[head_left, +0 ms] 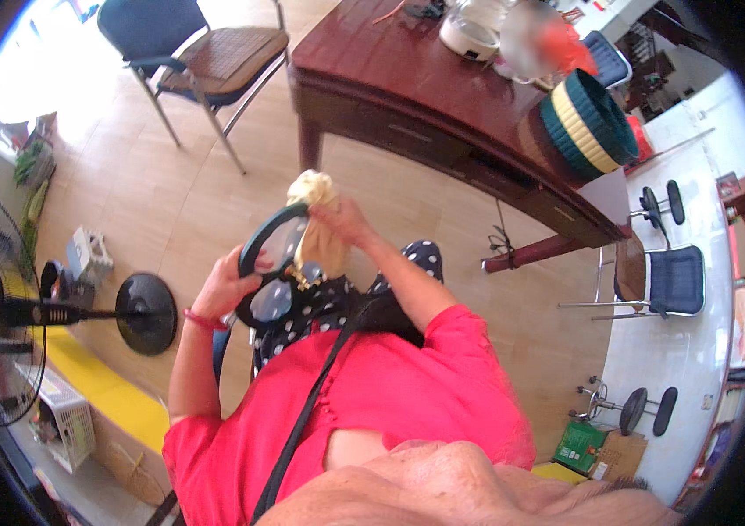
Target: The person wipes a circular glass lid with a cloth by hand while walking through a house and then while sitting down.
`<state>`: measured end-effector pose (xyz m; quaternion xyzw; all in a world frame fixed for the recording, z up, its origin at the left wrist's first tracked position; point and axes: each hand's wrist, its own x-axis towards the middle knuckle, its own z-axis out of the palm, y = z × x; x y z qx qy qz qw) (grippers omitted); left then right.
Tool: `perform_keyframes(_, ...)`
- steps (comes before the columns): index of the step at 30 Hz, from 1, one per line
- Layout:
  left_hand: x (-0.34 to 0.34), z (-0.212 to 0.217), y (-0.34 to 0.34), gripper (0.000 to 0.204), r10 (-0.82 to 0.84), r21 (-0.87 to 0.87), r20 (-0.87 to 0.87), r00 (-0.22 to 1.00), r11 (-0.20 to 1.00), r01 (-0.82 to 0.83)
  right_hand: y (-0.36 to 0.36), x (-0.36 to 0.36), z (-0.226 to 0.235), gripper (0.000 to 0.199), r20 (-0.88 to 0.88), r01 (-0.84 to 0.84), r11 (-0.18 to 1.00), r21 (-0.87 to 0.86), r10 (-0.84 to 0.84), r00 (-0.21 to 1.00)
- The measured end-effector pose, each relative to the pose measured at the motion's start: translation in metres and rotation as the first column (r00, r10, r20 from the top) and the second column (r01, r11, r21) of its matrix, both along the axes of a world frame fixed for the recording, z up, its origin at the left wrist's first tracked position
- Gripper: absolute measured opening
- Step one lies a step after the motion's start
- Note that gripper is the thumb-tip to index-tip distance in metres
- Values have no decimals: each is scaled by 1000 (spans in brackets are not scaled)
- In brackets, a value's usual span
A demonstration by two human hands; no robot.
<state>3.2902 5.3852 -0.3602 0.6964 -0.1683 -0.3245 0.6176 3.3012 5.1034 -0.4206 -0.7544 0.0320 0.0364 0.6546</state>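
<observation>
My left hand (230, 279), with a pink band on its wrist, is closed around the lower left of a dark green ring-shaped frame (264, 230). A clear or pale area shows inside the frame, and its lower part is dark against my lap. My right hand (343, 223) pinches a bunched cream cloth (321, 250) against the frame's upper right side. Part of the cloth puffs out above that hand, and the rest hangs below it. Small gold-coloured bits show at its lower end. Both hands are above my polka-dot trousers (298, 307).
A dark red desk (363, 74) stands ahead, with a green-and-cream pleated basket (584, 123) and a white appliance (469, 33) on it. At the left are a fan with a round black base (146, 313) and a white crate (65, 416). A chair (228, 61) stands at far left.
</observation>
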Motion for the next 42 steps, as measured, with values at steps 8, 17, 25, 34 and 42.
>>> perform_keyframes(8, -13, 15, -7, 41, -121, 127, 361, 925, 989, 80, 55, -16, 93, 54, 616, 62, 783, -619, 434, 657)
perform_keyframes(17, -3, -18, -14, 29, 93, 106, 316, 944, 985, -133, 6, -1, 28, 29, 154, 228, 971, 77, -238, 959)
perform_keyframes(25, -8, -19, -27, 22, 226, -67, 158, 961, 974, -218, -13, -17, -35, 33, -131, 361, 835, 414, -338, 932)
perform_keyframes(34, -18, 1, -28, 27, -41, 298, 631, 775, 935, -193, 66, -13, 97, 36, 626, 32, 774, -632, 486, 610)
perform_keyframes(42, -18, 35, -18, 26, -106, 376, 547, 830, 917, -131, 15, -4, 32, 36, 213, 36, 999, -25, -30, 977)
